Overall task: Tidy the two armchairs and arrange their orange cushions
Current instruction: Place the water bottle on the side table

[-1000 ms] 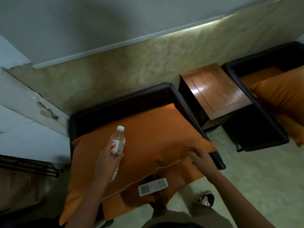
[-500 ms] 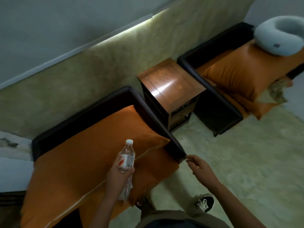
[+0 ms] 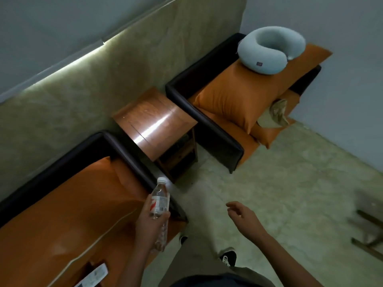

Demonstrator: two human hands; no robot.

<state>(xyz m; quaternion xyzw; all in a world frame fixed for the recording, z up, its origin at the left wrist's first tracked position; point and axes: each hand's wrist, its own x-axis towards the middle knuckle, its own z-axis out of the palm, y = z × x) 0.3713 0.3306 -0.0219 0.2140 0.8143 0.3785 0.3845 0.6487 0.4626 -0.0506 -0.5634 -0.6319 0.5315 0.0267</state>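
Head view has my left hand point(image 3: 150, 222) curled round a plastic water bottle point(image 3: 159, 201), clutter I judge I'm clearing, over the orange cushion point(image 3: 72, 214) left of the wooden side table point(image 3: 153, 123), while my right hand point(image 3: 242, 216) hangs loose and empty, toward the other orange cushion point(image 3: 238, 94) right of it under a neck pillow point(image 3: 269, 50).

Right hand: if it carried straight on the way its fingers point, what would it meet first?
Probably the wooden side table, near its lower front: the open right hand points up-left across bare floor towards it. Depth is unclear, so it could instead meet the near armchair's dark arm.
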